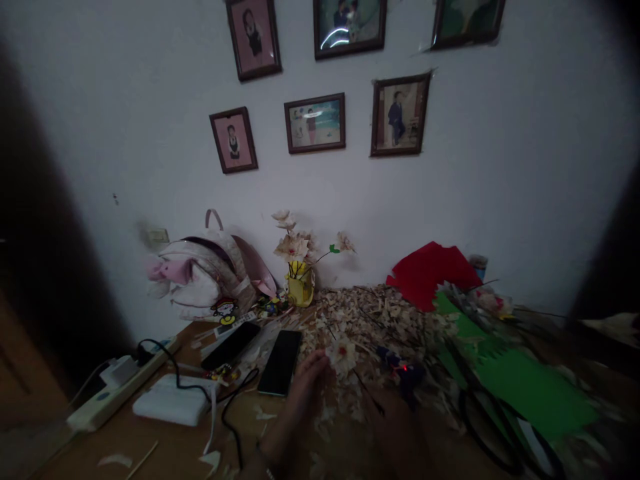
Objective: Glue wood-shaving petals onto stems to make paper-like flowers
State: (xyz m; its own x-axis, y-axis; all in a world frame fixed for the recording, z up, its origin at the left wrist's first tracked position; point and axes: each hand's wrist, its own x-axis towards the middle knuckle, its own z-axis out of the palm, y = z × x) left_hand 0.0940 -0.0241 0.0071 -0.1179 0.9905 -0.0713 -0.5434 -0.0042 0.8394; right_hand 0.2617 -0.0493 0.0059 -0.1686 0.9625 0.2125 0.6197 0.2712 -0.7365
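A pale flower with a red centre [342, 352] is at the fingertips of my left hand [311, 387], whose fingers are pressed together at its left edge. To the right, my right hand [393, 420] is dark and blurred, closed around something thin and dark [369, 392] that slants up toward the flower. Whether this is a stem or a tool I cannot tell. A dark blue object with a red light [407, 373] lies just beyond my right hand. Many pale petal pieces [370, 313] are heaped behind both hands.
Phones [280, 363] lie left of my hands, with a white power bank [173, 400], cable and power strip [120, 387]. A bag [210, 273] and yellow vase of flowers [300, 287] stand behind. Right are red sheets [433, 273], green sheets [530, 380] and black-handled scissors [500, 427].
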